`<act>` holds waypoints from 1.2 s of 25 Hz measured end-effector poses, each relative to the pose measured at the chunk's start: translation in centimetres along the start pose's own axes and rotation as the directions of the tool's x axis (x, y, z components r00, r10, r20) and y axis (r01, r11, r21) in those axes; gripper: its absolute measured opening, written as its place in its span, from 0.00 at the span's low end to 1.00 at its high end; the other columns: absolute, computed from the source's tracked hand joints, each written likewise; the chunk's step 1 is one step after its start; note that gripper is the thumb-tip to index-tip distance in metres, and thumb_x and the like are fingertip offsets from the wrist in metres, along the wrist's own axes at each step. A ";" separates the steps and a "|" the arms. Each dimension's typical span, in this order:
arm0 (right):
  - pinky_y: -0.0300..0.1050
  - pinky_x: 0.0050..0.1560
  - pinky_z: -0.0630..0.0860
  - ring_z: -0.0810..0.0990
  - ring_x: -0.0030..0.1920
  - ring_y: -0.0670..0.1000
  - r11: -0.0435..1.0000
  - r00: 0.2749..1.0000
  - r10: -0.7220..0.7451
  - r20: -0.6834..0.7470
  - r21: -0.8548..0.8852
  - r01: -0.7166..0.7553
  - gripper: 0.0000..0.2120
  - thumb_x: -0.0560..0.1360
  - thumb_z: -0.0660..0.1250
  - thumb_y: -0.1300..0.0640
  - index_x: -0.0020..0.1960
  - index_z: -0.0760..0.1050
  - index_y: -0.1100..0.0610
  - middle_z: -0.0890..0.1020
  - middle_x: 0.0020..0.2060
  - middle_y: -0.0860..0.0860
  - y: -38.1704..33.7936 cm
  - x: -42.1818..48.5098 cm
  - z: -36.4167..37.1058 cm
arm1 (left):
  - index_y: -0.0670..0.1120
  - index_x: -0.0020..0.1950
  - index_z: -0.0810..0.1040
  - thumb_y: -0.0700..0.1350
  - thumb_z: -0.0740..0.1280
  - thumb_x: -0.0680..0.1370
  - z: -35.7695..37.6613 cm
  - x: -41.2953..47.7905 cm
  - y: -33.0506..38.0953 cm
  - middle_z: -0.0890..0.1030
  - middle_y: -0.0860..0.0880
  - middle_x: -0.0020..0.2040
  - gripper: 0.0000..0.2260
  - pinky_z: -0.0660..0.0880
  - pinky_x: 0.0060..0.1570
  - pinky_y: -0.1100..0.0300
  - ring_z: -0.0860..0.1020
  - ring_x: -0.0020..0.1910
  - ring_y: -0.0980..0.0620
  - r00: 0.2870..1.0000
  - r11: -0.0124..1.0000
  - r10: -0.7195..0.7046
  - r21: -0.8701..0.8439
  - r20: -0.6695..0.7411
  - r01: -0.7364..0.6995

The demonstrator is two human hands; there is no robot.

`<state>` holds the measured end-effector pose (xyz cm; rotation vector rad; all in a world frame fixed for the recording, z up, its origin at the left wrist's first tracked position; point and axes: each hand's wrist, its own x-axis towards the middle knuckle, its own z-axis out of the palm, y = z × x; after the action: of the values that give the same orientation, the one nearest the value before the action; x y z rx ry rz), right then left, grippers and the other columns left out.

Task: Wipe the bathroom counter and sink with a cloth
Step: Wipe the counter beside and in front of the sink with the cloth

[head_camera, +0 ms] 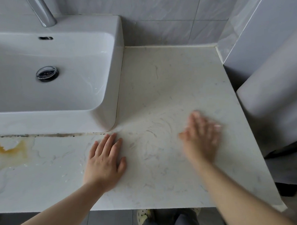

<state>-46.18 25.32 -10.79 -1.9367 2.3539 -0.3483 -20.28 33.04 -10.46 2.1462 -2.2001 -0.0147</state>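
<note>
On the near left of the counter [160, 87] there is an orange stain [9, 152] with a wet patch round it. Behind it sits the white sink [40, 122], with its tap [42, 12] and its shiny drain [46, 73]. A dark, dirty line [50, 135] runs where the sink meets the counter.

The left hand [105, 160] lies flat on the counter, palm down, fingers straight and close together, just in front of the sink's corner. It holds nothing. The right hand [200, 138] is further right and looks blurry. Its fingers seem straight and spread a little, and I see nothing in it. I cannot tell if it touches the top.

No cloth shows anywhere, so I think the first job is to get one. Bare hands would only push water about. After that, long strokes from the far wall to the near edge should work well. The orange stain will likely need harder rubbing, and the dirty line a folded corner of cloth.
</note>
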 end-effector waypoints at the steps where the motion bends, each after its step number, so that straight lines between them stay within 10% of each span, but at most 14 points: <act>1: 0.60 0.72 0.47 0.61 0.73 0.61 0.976 0.977 -0.215 -0.004 0.021 0.215 0.28 0.76 0.48 0.44 0.75 0.61 0.49 0.64 0.74 0.51 -3.4 -2.3 0.6 | 0.42 0.63 0.74 0.54 0.54 0.73 0.0 0.0 0.0 0.72 0.41 0.67 0.25 0.54 0.68 0.49 0.63 0.69 0.45 1.000 1.000 -0.002 0.001 -0.002 0.002; 5: 0.59 0.70 0.62 0.68 0.70 0.59 0.768 0.763 -0.639 0.093 0.027 0.640 0.25 0.77 0.52 0.45 0.73 0.64 0.47 0.71 0.69 0.50 -6.1 -4.7 1.6 | 0.41 0.62 0.75 0.53 0.54 0.73 0.1 -0.2 0.0 0.73 0.41 0.66 0.25 0.56 0.67 0.49 0.65 0.68 0.44 1.000 1.000 -0.006 -0.022 -0.015 0.006; 11: 0.56 0.74 0.47 0.55 0.75 0.59 0.989 0.991 -0.122 0.060 -0.080 0.126 0.28 0.76 0.46 0.42 0.75 0.56 0.45 0.59 0.75 0.51 -1.0 -2.2 0.3 | 0.43 0.69 0.67 0.61 0.52 0.71 -0.1 -0.9 0.3 0.67 0.45 0.71 0.33 0.53 0.69 0.49 0.63 0.71 0.45 0.951 0.950 -0.307 -0.067 -0.035 0.304; 20: 0.57 0.68 0.64 0.71 0.67 0.57 0.680 0.677 -0.733 0.066 0.104 0.726 0.23 0.74 0.55 0.45 0.68 0.70 0.44 0.75 0.66 0.46 -9.8 -5.1 2.1 | 0.44 0.66 0.72 0.54 0.51 0.72 0.3 -0.5 -0.8 0.71 0.44 0.69 0.27 0.56 0.68 0.43 0.63 0.70 0.44 0.963 0.948 -0.266 -0.192 -0.041 0.253; 26: 0.64 0.63 0.66 0.73 0.65 0.61 0.932 0.929 -0.363 0.078 0.023 0.362 0.26 0.71 0.54 0.44 0.67 0.71 0.46 0.76 0.65 0.51 -6.2 -2.4 1.2 | 0.45 0.65 0.71 0.52 0.49 0.73 0.3 -0.4 -0.4 0.70 0.45 0.68 0.25 0.54 0.68 0.46 0.63 0.69 0.43 0.960 0.952 -0.276 -0.150 -0.037 0.268; 30: 0.59 0.69 0.62 0.69 0.69 0.58 0.760 0.749 -0.650 0.129 0.143 0.634 0.26 0.73 0.54 0.45 0.70 0.67 0.44 0.71 0.69 0.45 -10.6 -8.3 1.4 | 0.45 0.63 0.74 0.52 0.49 0.73 0.3 -0.3 -0.6 0.73 0.44 0.66 0.24 0.55 0.66 0.48 0.66 0.67 0.42 0.948 0.935 -0.308 -0.209 -0.083 0.285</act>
<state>-34.10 31.34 -10.60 -2.5602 1.4612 -0.2952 -19.72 33.33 -10.76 2.2804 -1.7165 -0.1145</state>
